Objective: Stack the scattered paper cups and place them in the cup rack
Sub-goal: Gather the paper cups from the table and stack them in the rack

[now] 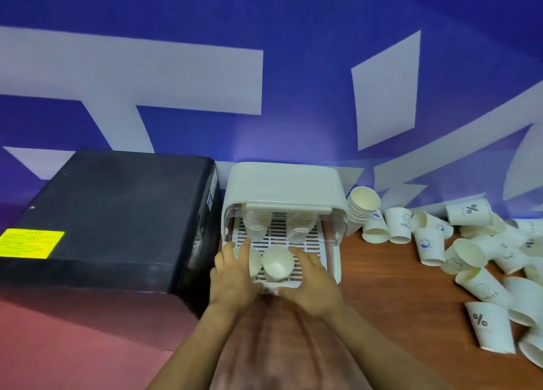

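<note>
Nearest the camera, two bare forearms reach forward to the front edge of the cup rack (282,183), a white box with a slotted pull-out tray (311,247) drawn toward the person. The left hand (232,275) rests at the tray's front-left corner, its fingers curled round the side of a paper cup (255,261) standing there. The right hand (311,283) lies on the tray's front edge with fingers spread and fairly straight, just right of a second cup (277,261), whose open mouth faces up; whether it touches that cup I cannot tell. Deeper in the rack, under the raised lid, two stacks of cups (257,222) stand on the tray. Left of the rack sits a black machine (117,207) bearing a yellow label (30,242). Right of the rack, a nested stack (360,208) leans against its side, and beyond it many loose cups (470,272) lie scattered, upright and tipped, across the wooden tabletop (382,286). Behind the rack rises a blue wall (293,22) with white shapes.
</note>
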